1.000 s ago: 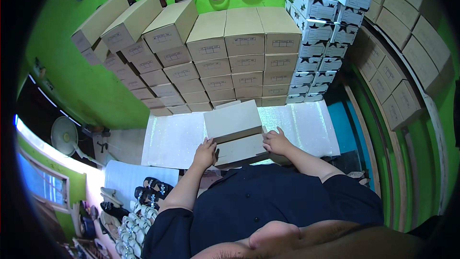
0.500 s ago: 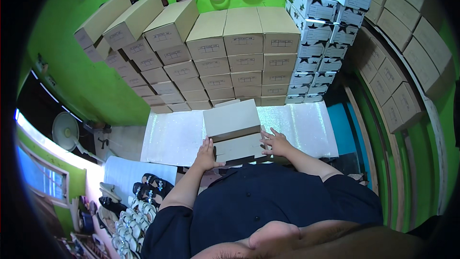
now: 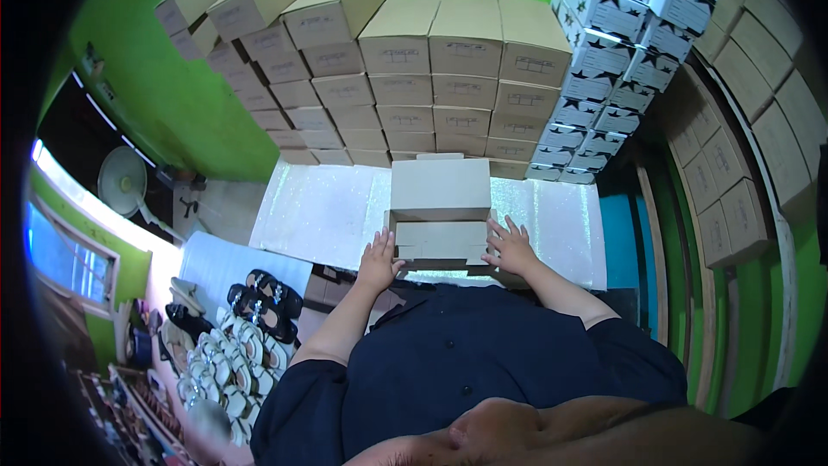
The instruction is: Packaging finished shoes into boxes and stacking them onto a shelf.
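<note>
An open brown cardboard shoebox (image 3: pixel 442 184) stands in front of me at the near edge of the white table covering, its lid panel raised on the far side. The part of its inside that shows holds nothing. My left hand (image 3: pixel 378 261) rests against the box's left side, fingers stretched out and pointing away from me. On the right side, my right hand (image 3: pixel 511 247) touches the box wall with its fingers spread. Neither hand is wrapped round anything.
Stacked brown shoeboxes (image 3: pixel 466 56) line the table's far side, beside white boxes with black stars (image 3: pixel 614 13). More boxes (image 3: pixel 733 207) fill a shelf at right. White sandals (image 3: pixel 228 371) and black sandals (image 3: pixel 266 302) lie at lower left. A fan (image 3: pixel 122 179) stands at left.
The shoebox now stands square to me, with its lid raised higher and more of the inside showing. Both hands stay at its sides. The whole view has shifted slightly.
</note>
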Action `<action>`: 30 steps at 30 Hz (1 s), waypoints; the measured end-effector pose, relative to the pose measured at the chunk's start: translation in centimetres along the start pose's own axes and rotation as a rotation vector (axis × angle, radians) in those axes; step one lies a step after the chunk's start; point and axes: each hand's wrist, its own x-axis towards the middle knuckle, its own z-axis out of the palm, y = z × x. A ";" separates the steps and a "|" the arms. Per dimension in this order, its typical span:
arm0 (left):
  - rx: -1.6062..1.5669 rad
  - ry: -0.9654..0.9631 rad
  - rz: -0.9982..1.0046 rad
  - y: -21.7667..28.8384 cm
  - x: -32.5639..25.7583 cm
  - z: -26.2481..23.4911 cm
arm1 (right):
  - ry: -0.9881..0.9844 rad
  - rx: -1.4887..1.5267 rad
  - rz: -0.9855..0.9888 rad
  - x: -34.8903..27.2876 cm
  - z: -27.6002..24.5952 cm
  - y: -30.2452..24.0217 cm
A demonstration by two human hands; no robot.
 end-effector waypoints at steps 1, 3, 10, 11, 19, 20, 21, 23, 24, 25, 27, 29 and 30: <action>0.007 -0.008 0.013 -0.3 -0.4 -0.1 | 0.014 -0.019 0.001 0.1 0.0 -0.1; -0.018 -0.022 -0.021 -0.6 -1.4 -1.7 | -0.010 -0.009 0.001 0.6 -0.5 -0.7; 0.009 0.087 -0.259 -7.1 -5.3 -4.5 | 0.139 0.000 0.015 4.4 -1.0 -4.8; 0.010 0.088 -0.263 -7.9 -5.8 -5.0 | 0.167 0.015 0.004 5.0 -1.5 -5.9; -0.011 0.108 -0.172 -11.5 -5.0 -8.4 | 0.350 0.142 0.034 8.3 -1.0 -13.9; -0.022 0.100 -0.128 -11.8 -4.4 -8.6 | 0.392 0.148 0.015 8.2 -0.5 -14.9; -0.018 0.095 -0.105 -12.1 -3.8 -8.9 | 0.434 0.152 -0.003 7.9 0.0 -15.8; -0.029 0.083 -0.039 -12.5 -2.7 -9.2 | 0.423 0.153 0.022 6.8 1.1 -17.5; -0.030 0.077 -0.015 -12.7 -2.1 -9.4 | 0.403 0.154 0.022 6.0 1.5 -18.3; -0.037 0.091 0.010 -12.7 -1.3 -9.6 | 0.382 0.154 0.021 5.4 1.9 -18.8; -0.052 0.101 0.046 -12.2 -0.8 -9.9 | 0.366 0.185 0.039 3.8 2.0 -19.6; -0.058 0.100 0.082 -11.4 -0.6 -10.5 | 0.369 0.184 0.042 2.2 2.0 -20.1; -0.059 0.108 0.094 -10.8 -0.9 -10.9 | 0.382 0.168 0.060 1.5 1.8 -20.1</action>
